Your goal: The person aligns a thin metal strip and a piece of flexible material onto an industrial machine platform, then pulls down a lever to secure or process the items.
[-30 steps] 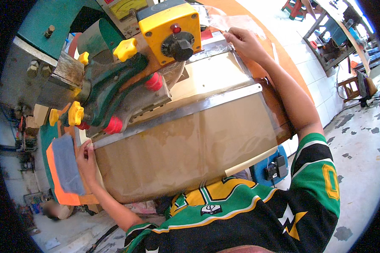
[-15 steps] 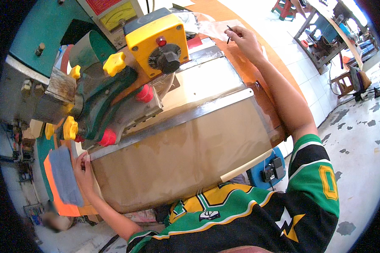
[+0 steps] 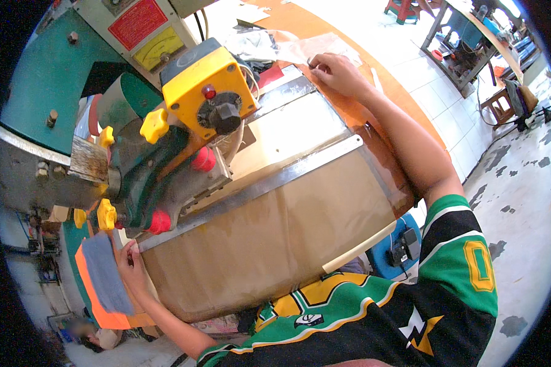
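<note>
A brown translucent sheet (image 3: 275,238) lies before me under a long metal bar (image 3: 269,177). At its left edge my left hand (image 3: 131,266) is closed, its fingertips pressed together beside the bar's left end; what they pinch, if anything, is too small to make out. My right hand (image 3: 338,74) reaches far across the orange tabletop, beside the far end of a flat metal strip (image 3: 288,95). Its thumb and fingers are closed in a pinch with a small dark bit at their tips, apparently the thin dark stick seen earlier, now mostly hidden.
A machine with a yellow control box (image 3: 208,92), a black dial and yellow knobs (image 3: 155,125) stands over the sheet's left. A grey pad on an orange sheet (image 3: 107,275) lies left of my left hand. Clear plastic (image 3: 324,46) lies past my right hand; a blue stool (image 3: 398,244) stands right.
My right hand has moved left and nearer, down toward the tabletop, and the stick hardly shows. My left hand stays at the sheet's left edge. The whole view has shifted slightly.
</note>
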Motion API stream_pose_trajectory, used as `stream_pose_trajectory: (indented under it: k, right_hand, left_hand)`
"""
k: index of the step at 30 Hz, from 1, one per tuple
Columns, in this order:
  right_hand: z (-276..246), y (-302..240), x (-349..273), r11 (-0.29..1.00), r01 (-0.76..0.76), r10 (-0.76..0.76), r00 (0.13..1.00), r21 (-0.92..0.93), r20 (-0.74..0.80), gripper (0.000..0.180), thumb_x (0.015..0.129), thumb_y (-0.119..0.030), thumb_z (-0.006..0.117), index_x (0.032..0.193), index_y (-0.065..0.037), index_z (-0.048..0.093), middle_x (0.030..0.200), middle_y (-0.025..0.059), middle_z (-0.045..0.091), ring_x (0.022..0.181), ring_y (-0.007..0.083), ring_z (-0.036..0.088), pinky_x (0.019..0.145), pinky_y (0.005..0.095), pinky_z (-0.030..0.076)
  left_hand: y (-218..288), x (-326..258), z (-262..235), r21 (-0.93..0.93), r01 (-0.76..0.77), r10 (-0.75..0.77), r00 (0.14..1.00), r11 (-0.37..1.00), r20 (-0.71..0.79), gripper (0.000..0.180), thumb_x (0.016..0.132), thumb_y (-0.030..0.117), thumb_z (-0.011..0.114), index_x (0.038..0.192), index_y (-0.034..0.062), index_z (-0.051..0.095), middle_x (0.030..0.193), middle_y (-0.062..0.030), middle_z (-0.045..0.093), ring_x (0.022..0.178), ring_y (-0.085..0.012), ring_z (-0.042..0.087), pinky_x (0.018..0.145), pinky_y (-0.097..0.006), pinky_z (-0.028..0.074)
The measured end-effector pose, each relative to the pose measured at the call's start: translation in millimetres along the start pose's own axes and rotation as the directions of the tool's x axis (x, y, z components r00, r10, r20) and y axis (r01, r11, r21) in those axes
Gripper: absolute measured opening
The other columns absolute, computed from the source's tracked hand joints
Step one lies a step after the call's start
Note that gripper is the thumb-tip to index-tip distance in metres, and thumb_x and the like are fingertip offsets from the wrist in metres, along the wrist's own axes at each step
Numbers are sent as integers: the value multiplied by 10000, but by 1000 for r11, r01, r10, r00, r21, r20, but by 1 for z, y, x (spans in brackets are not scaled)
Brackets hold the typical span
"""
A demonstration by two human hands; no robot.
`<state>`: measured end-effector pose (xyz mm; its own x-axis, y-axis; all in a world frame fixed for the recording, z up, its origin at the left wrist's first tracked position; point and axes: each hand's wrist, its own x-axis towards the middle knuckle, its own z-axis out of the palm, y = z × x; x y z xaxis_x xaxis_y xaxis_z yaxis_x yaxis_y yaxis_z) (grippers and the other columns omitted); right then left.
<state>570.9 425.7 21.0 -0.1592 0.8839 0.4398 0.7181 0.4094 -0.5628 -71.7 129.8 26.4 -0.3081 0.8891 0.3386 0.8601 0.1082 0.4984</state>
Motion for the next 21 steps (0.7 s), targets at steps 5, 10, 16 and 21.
stream_pose_trajectory:
  k: [5, 10, 16, 21]
  right_hand:
    - [-3, 5, 1, 996, 93, -91, 990, -15, 110, 218, 956, -249, 640, 1007, -55, 727, 980, 182, 688, 922, 342, 680, 810, 441, 524]
    - [2, 13, 3, 986, 165, -164, 985, -21, 60, 138, 936, -180, 707, 1014, -66, 697, 925, 118, 667, 842, 248, 661, 770, 396, 522]
    - [5, 13, 6, 973, 209, -207, 978, -94, 31, 192, 949, -201, 686, 911, -37, 594, 892, 126, 637, 832, 296, 630, 755, 416, 496]
    - [16, 12, 10, 978, 189, -192, 981, -86, -24, 274, 974, -254, 656, 902, -31, 513, 871, 160, 626, 821, 344, 609, 736, 447, 469]
  left_hand:
    - [0, -1, 3, -27, -23, 23, 999, 999, -31, 261, 1017, 207, 663, 1148, -8, 733, 891, -26, 664, 778, -125, 547, 705, -285, 457]
    - [8, -2, 3, 14, -70, 71, 996, 997, -59, 270, 1023, 223, 666, 1127, -15, 741, 920, -42, 705, 801, -118, 590, 712, -278, 470]
    - [15, -3, 6, -7, -35, 34, 998, 999, -62, 279, 1021, 240, 677, 1118, -13, 744, 909, -41, 702, 792, -116, 591, 711, -283, 473]
    - [3, -4, 6, -107, 31, -36, 998, 994, -50, 273, 1027, 218, 662, 1114, -34, 724, 982, -64, 698, 852, -145, 603, 784, -294, 491]
